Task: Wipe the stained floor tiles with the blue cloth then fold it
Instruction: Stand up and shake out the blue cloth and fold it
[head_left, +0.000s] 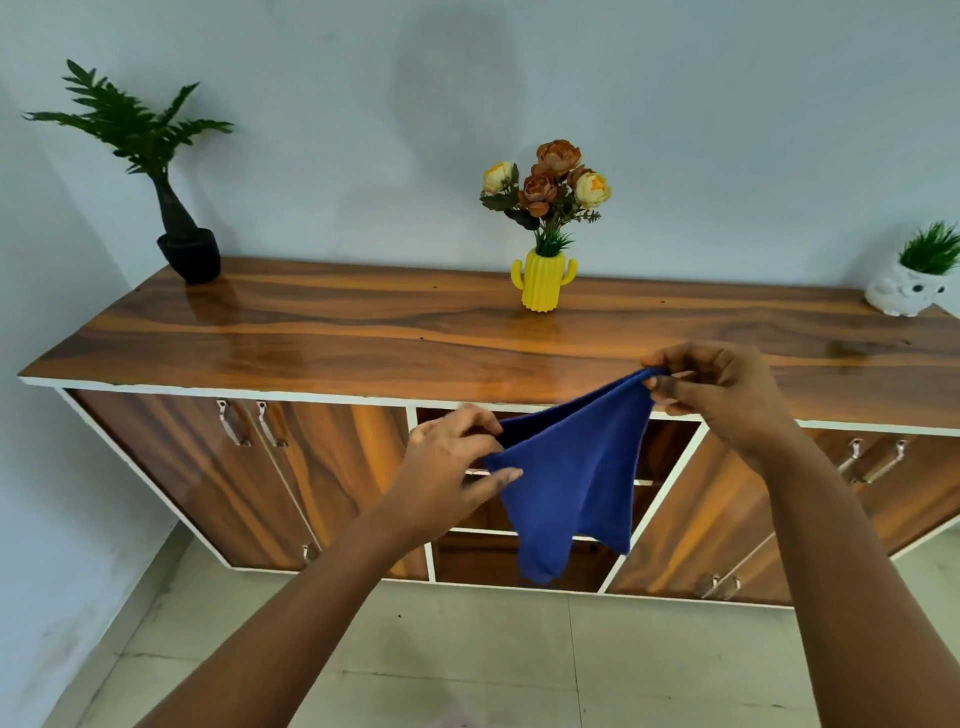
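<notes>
Cloth (569, 467), blue, soft and light, hangs limp in the air before the cabinet (208, 467). Your left hand (452, 462) pinches one edge, your right hand (727, 395) pinches an upper corner. Take it by corners; it sags anywhere else.

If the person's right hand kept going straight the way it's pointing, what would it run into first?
The right hand, pinching a corner of the blue cloth, points up and left over the wooden cabinet top. The yellow cactus vase looks like the first thing in that line, though depth is hard to judge.
</notes>
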